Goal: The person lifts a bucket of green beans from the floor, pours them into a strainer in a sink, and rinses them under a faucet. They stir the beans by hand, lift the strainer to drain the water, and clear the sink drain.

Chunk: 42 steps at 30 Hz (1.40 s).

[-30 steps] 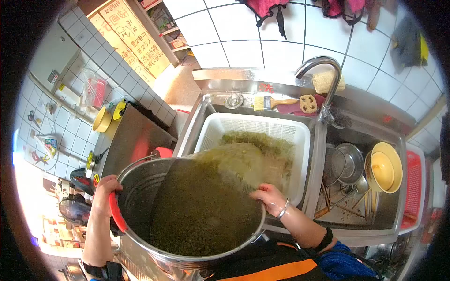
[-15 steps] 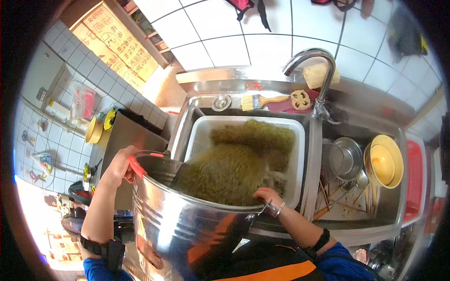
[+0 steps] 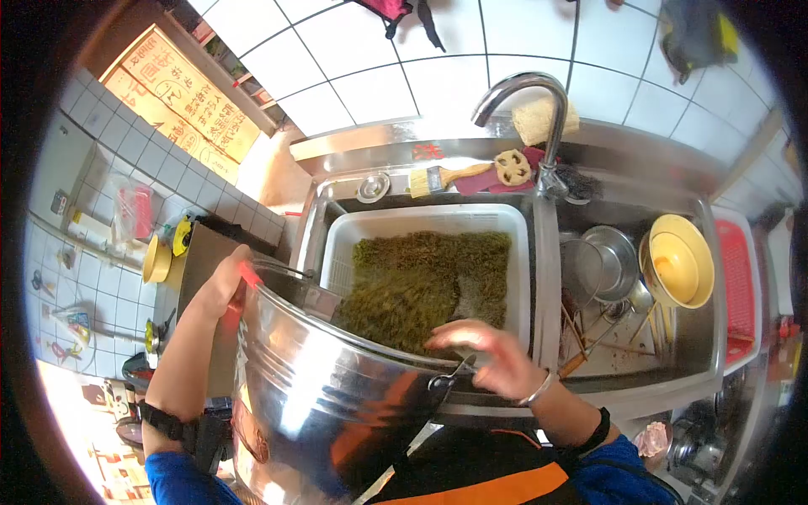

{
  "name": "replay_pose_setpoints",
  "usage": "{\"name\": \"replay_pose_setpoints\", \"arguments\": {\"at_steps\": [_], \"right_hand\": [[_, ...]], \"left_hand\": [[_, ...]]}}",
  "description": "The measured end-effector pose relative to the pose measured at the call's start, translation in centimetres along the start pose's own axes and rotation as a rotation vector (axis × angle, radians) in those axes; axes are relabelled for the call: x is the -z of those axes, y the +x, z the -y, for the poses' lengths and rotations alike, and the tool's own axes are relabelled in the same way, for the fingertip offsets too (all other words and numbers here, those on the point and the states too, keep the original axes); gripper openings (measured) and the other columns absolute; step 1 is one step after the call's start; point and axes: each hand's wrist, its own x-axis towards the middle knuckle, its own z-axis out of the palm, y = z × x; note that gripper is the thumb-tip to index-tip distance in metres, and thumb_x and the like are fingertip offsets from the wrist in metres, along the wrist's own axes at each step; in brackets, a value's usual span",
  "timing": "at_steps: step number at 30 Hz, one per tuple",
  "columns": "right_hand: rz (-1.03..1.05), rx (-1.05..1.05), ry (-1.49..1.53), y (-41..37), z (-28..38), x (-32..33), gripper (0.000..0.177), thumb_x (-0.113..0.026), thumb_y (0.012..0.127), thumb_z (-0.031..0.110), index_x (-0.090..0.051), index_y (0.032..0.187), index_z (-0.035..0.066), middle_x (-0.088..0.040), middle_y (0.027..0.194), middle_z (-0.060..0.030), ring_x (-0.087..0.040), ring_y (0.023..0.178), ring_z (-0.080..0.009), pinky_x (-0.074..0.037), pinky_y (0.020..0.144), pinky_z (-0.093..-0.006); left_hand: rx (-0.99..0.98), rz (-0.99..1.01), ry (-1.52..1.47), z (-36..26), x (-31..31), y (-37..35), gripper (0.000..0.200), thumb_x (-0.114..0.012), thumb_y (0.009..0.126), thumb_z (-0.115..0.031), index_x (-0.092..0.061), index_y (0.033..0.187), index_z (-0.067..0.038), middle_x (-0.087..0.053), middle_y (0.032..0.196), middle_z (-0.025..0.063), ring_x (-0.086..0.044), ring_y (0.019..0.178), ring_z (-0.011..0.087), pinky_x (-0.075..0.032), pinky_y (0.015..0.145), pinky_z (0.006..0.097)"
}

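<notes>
The big round stainless-steel pot (image 3: 337,396) stood steeply tipped. Its lip leaned over the near rim of the white perforated plastic basket (image 3: 425,217), which closely filled the left basin of the steel double sink (image 3: 545,278) and left almost no gap at its sides. The left hand (image 3: 220,284) was closed around the red-covered pot handle (image 3: 249,274) at the raised side of the rim. The right hand (image 3: 492,358) was blurred, fingers spread, at the low side of the rim beside the metal handle bracket (whether it touched the steel could not be told). The wet mass of dark green shredded leaves (image 3: 429,282) lay partly in the pot's mouth and mostly in the basket, with bare white showing along the basket's left and far edges.

The right basin was crowded with nested steel bowls (image 3: 610,265), a yellow plastic bowl (image 3: 677,261) tilted against the wall, and loose utensils below them. The curved chrome faucet (image 3: 557,126) rose behind the divider. On the back ledge lay a wooden-handled brush (image 3: 446,177) and a round loofah slice (image 3: 511,166). A red plastic crate (image 3: 741,286) sat just beyond the sink's right edge. White tiles covered the wall behind, and a yellow sign with red characters (image 3: 181,93) hung at the upper left.
</notes>
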Motion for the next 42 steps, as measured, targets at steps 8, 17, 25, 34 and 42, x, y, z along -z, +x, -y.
{"name": "replay_pose_setpoints", "arguments": {"at_steps": [8, 17, 25, 34, 42], "right_hand": [[-0.035, -0.233, -0.133, 0.2, 0.5, -2.4, 0.025, -0.063, 0.073, 0.025, -0.058, 0.069, 0.001, -0.053, 0.054, -0.0097, -0.042, 0.046, -0.0071, -0.036, 0.044, -0.0249], [-0.272, -0.313, 0.207, -0.8, -2.8, -2.5, 0.009, -0.059, 0.075, 0.008, -0.059, 0.074, -0.001, -0.058, 0.067, -0.0024, -0.05, 0.06, -0.0051, -0.04, 0.053, -0.0182], [-0.527, -0.136, 0.204, -0.1, -4.1, -3.1, 0.02, -0.063, 0.072, 0.009, -0.049, 0.06, 0.002, -0.048, 0.054, 0.0021, -0.043, 0.049, -0.0025, -0.032, 0.043, -0.0166], [-0.559, -0.326, 0.429, 0.8, -1.0, -0.7, 0.015, -0.064, 0.071, 0.011, -0.057, 0.071, -0.002, -0.056, 0.065, -0.0032, -0.052, 0.06, -0.006, -0.039, 0.052, -0.0171], [-0.339, -0.235, 0.449, 2.4, 3.1, -5.5, 0.068, -0.064, 0.071, 0.008, -0.02, 0.119, -0.011, -0.055, 0.088, -0.0178, -0.058, 0.074, -0.0158, -0.047, 0.06, -0.0208]], "left_hand": [[-0.149, 0.1, -0.212, 2.0, 2.0, -3.5, 0.041, -0.046, 0.079, -0.043, -0.049, 0.098, -0.006, -0.051, 0.087, 0.0073, -0.049, 0.076, 0.0181, -0.039, 0.068, 0.0301], [0.013, 0.255, -0.705, 15.3, 1.2, -18.0, 0.057, -0.047, 0.081, -0.035, -0.029, 0.124, -0.002, -0.031, 0.127, 0.0148, -0.031, 0.115, 0.0281, -0.03, 0.09, 0.0409], [-0.395, -0.557, -0.411, 15.5, -6.1, -10.6, 0.034, -0.053, 0.076, -0.008, -0.041, 0.108, -0.005, -0.046, 0.1, 0.0057, -0.049, 0.085, 0.0145, -0.04, 0.07, 0.0249], [-0.461, -0.639, -0.953, 14.0, -8.1, -9.4, 0.021, -0.052, 0.08, -0.023, -0.055, 0.08, -0.002, -0.052, 0.073, 0.0014, -0.048, 0.068, 0.01, -0.039, 0.063, 0.0229], [-0.349, -0.803, -1.084, 21.5, -8.2, -13.5, 0.049, -0.047, 0.081, -0.038, -0.047, 0.108, 0.003, -0.048, 0.107, 0.0109, -0.047, 0.096, 0.0211, -0.037, 0.083, 0.0318]]}}
